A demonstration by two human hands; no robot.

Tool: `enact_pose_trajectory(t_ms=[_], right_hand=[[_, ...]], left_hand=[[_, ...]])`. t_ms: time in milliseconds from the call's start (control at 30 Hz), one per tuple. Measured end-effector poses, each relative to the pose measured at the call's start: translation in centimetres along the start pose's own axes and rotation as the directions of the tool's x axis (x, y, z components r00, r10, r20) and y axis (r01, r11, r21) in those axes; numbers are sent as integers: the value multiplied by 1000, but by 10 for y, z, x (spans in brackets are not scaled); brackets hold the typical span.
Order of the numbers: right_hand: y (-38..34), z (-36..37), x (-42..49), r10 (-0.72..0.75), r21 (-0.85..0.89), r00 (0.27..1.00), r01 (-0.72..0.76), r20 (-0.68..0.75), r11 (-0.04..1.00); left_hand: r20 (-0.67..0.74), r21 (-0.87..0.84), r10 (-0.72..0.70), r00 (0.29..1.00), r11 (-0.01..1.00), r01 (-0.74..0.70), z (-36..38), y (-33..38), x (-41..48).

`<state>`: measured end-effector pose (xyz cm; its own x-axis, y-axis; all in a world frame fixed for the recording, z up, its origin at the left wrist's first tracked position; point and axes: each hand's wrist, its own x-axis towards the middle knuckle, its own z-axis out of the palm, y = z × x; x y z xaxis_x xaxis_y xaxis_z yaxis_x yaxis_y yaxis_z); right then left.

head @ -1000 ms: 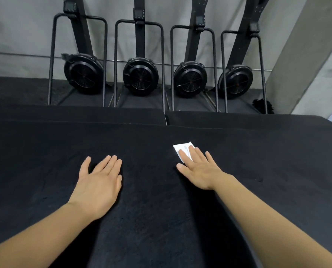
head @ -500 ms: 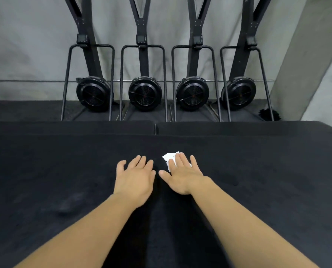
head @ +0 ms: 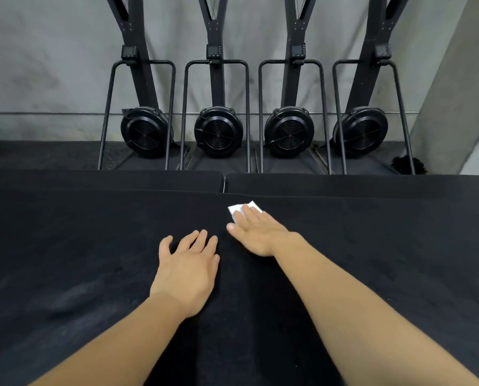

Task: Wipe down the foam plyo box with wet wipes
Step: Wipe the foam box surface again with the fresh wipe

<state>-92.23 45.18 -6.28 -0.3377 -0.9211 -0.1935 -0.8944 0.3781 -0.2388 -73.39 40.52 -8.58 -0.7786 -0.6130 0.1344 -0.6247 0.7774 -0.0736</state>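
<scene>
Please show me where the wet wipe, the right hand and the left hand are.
wet wipe (head: 236, 211): head view, the bare white corner beside the fingers.
right hand (head: 258, 233): head view, the back of the hand.
left hand (head: 188, 266): head view, the back of the hand.

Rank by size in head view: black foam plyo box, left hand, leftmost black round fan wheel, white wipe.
Black foam plyo box
Left hand (nearness inflates it)
Leftmost black round fan wheel
White wipe, partly under right hand

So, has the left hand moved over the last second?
Yes. The left hand slid right across the box top, toward the line of the seam between the two far pads.
</scene>
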Motion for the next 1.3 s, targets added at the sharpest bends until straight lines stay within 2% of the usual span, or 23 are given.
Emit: enact_pose_trajectory(t_ms=[200,300,367,433,500,567,667,767,900,1000,1067,1200,1300], right_hand=[[80,-25,18,270,17,961,-269,-55,963],[121,-33,5,408,35,908,-407,-93,913],[135,-35,-3,505,115,860,-495,-73,861],[134,-34,-5,542,151,839,-530,-50,834],[124,-32,-4,545,153,838,-535,-34,831],[106,-28,-3,495,125,868,-488,-37,864],[67,-16,-6,366,78,929,-362,-56,929],[25,-4,-10,248,77,969,-248,4,966],[-18,7,-8,88,100,993,-96,76,990],[-13,-1,-2,13,110,998,-20,65,994],[10,-11,2,36,107,999,-35,-3,994],[70,-27,9,213,135,966,-193,-148,972],[114,-34,6,386,186,910,-357,-151,915]], left_hand=[[0,-4,2,1000,1000,-2,7,-3,0],[8,7,12,1000,1000,-12,6,-2,1],[10,17,14,1000,1000,-14,7,0,2],[15,18,9,1000,1000,-9,8,1,1],[22,19,7,1000,1000,-8,8,1,2],[23,16,7,1000,1000,-7,8,1,3],[22,4,5,1000,1000,-5,6,1,3],[24,-6,4,1000,1000,-4,3,3,1],[18,-22,5,1000,1000,-5,0,3,0],[16,-19,3,1000,1000,-3,0,3,0],[24,-11,0,1000,1000,1,1,3,1],[29,9,1,1000,1000,-2,5,2,2],[26,1,1,1000,1000,-1,6,2,2]])
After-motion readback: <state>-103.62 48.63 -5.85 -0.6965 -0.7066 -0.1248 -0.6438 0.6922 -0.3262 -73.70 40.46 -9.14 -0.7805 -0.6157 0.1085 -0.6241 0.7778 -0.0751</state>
